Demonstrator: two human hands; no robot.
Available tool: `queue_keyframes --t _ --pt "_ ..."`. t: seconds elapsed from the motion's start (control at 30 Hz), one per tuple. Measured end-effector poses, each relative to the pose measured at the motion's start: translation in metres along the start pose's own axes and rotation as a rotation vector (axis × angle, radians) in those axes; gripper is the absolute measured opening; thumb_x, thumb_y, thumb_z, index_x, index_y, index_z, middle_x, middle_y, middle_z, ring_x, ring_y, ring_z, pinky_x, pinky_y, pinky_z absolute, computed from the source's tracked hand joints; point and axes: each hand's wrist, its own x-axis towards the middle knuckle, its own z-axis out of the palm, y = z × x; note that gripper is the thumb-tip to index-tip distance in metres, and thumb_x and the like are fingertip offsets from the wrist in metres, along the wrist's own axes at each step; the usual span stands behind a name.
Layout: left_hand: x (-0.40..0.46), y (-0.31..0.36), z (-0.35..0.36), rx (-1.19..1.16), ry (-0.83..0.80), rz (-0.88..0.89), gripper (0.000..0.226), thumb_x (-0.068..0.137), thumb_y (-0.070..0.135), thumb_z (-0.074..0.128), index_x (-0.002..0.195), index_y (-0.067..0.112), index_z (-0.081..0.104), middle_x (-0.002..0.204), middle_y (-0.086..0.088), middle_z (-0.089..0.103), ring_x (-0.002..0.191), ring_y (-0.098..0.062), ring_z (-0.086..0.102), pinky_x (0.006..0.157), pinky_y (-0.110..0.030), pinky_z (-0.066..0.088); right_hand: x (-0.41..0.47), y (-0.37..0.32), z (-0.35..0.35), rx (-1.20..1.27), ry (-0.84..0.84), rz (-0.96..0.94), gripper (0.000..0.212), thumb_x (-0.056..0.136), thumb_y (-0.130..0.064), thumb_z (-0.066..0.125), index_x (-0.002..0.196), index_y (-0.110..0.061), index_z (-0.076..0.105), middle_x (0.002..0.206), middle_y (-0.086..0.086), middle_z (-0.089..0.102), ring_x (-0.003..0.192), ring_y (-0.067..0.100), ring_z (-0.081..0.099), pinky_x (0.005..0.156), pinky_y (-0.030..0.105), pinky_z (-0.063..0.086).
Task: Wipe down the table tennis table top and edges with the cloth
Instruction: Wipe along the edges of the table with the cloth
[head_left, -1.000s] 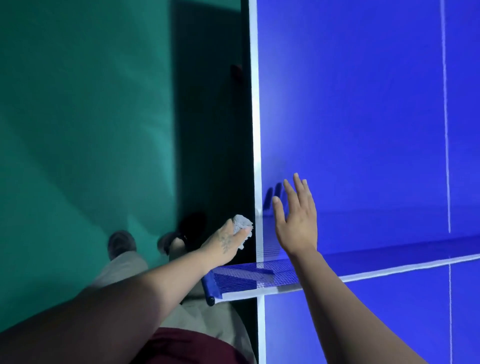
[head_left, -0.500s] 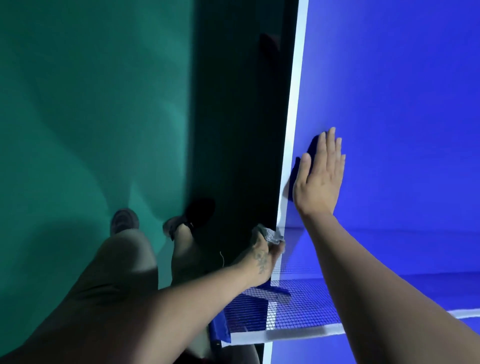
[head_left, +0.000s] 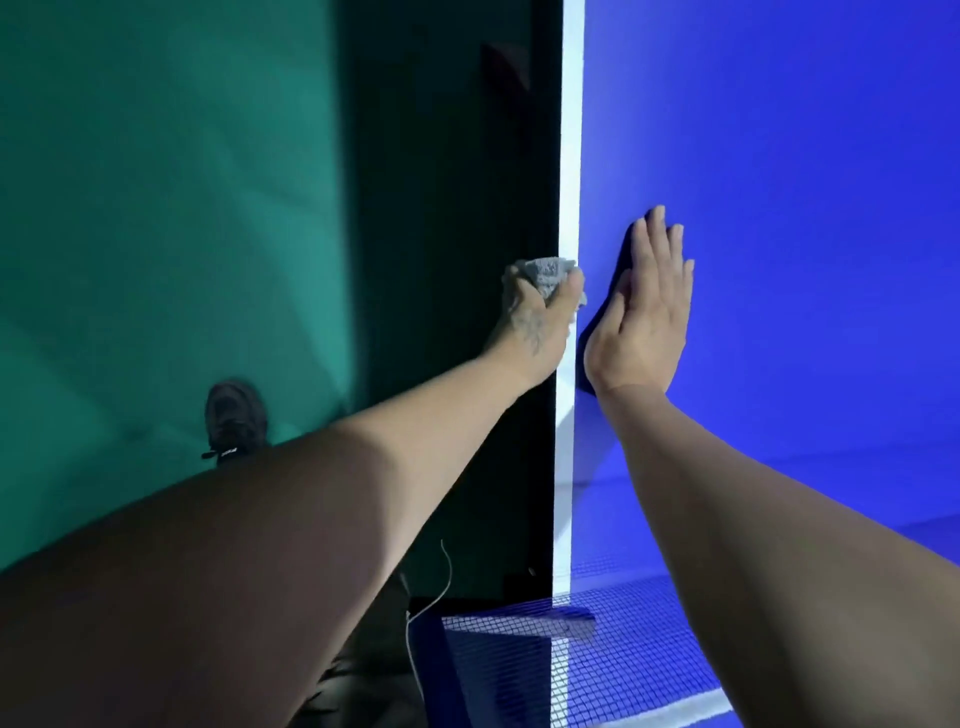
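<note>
A: From the head camera, where is the cloth?

B: The grey cloth (head_left: 546, 274) is bunched in the left hand (head_left: 537, 317), fingers curled round it, pressed against the white side line (head_left: 569, 156) at the edge of the blue table tennis table (head_left: 779, 156).

A: And the other hand?

B: The right hand (head_left: 644, 312) lies flat on the blue top just beside the line, fingers straight and together, holding nothing. Its shadow falls dark on the surface at its left.

A: What else is around?

B: The net (head_left: 597, 654) crosses the bottom of the frame, overhanging the table's edge, with a thin white cord (head_left: 415, 623) hanging beside it. Left of the table is a dark shadowed strip, then green floor (head_left: 156, 208) with a dark shoe (head_left: 234, 418) on it. Both forearms reach over the net.
</note>
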Motion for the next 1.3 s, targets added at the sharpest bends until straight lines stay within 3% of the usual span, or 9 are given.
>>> queue_keyframes --t 0.13,0.3,0.43,0.53,0.63,0.77,0.9,1.13,1.3 --pt "-0.029 -0.018 0.008 0.052 -0.016 -0.049 0.092 0.084 0.081 0.041 0.141 0.009 0.04 0.139 -0.023 0.053 0.124 -0.043 0.056 0.109 -0.057 0.048 0.003 -0.005 -0.002 0.004 0.004 0.008 0.07 0.096 -0.003 0.032 0.165 -0.014 0.039 0.176 0.0 0.029 0.165 0.021 0.018 0.135 0.048 0.012" --pt "-0.077 -0.045 0.01 0.048 -0.099 -0.177 0.085 0.088 0.072 0.042 0.143 0.006 0.039 0.141 -0.018 0.054 0.123 -0.031 0.061 0.107 -0.046 0.048 0.003 -0.006 -0.002 0.013 0.007 0.023 0.069 0.097 0.0 0.033 0.164 -0.012 0.04 0.175 0.001 0.032 0.165 0.023 0.019 0.134 0.049 0.015" --pt "-0.059 -0.031 0.009 0.09 -0.143 -0.178 0.087 0.106 0.063 0.039 0.168 0.008 0.012 0.177 -0.014 0.013 0.16 -0.033 0.025 0.131 -0.041 0.018 0.004 -0.006 -0.002 0.014 0.004 0.025 0.069 0.097 0.003 0.036 0.165 -0.01 0.039 0.174 0.003 0.032 0.165 0.024 0.019 0.135 0.049 0.014" --pt "-0.021 0.007 0.003 0.063 -0.082 -0.111 0.095 0.093 0.072 0.043 0.152 -0.002 0.041 0.159 -0.02 0.043 0.146 -0.037 0.042 0.12 -0.045 0.034 0.005 -0.006 -0.002 0.002 -0.011 0.027 0.071 0.096 0.001 0.037 0.165 -0.01 0.038 0.175 0.003 0.03 0.165 0.024 0.018 0.135 0.049 0.014" --pt "0.018 0.038 -0.003 0.078 -0.002 -0.042 0.117 0.072 0.086 0.034 0.151 0.0 0.038 0.154 -0.023 0.046 0.139 -0.037 0.048 0.117 -0.049 0.04 0.004 -0.005 -0.002 0.001 -0.008 0.019 0.07 0.097 0.003 0.038 0.165 -0.01 0.037 0.175 0.003 0.03 0.165 0.024 0.019 0.135 0.05 0.014" --pt "0.068 0.094 -0.018 0.05 -0.004 0.023 0.078 0.098 0.068 0.041 0.143 0.004 0.045 0.13 -0.009 0.058 0.095 -0.018 0.057 0.09 -0.033 0.041 0.004 -0.005 -0.003 -0.001 -0.005 0.011 0.072 0.095 0.005 0.038 0.165 -0.01 0.037 0.175 0.002 0.03 0.165 0.024 0.02 0.134 0.053 0.016" --pt "0.097 0.117 -0.027 0.091 -0.015 -0.009 0.065 0.102 0.068 0.042 0.14 0.016 0.041 0.136 -0.004 0.059 0.111 -0.017 0.059 0.094 -0.033 0.038 0.004 -0.006 -0.005 0.006 -0.02 0.015 0.072 0.095 0.004 0.038 0.165 -0.01 0.037 0.175 0.002 0.03 0.165 0.025 0.019 0.133 0.054 0.017" --pt "0.063 0.094 -0.016 -0.006 0.052 0.043 0.06 0.101 0.064 0.042 0.131 0.013 0.05 0.103 0.005 0.053 0.086 -0.01 0.05 0.088 -0.028 0.041 0.007 -0.007 -0.007 -0.004 -0.037 0.008 0.069 0.096 0.003 0.037 0.165 -0.007 0.037 0.175 0.004 0.03 0.165 0.027 0.02 0.132 0.058 0.018" --pt "0.049 0.086 -0.016 0.083 -0.029 -0.078 0.098 0.08 0.085 0.033 0.15 0.017 0.036 0.148 -0.008 0.055 0.133 -0.032 0.054 0.117 -0.05 0.042 0.01 -0.006 -0.009 -0.029 -0.068 0.01 0.064 0.099 0.001 0.036 0.163 -0.004 0.038 0.174 0.008 0.031 0.164 0.032 0.022 0.13 0.062 0.022"
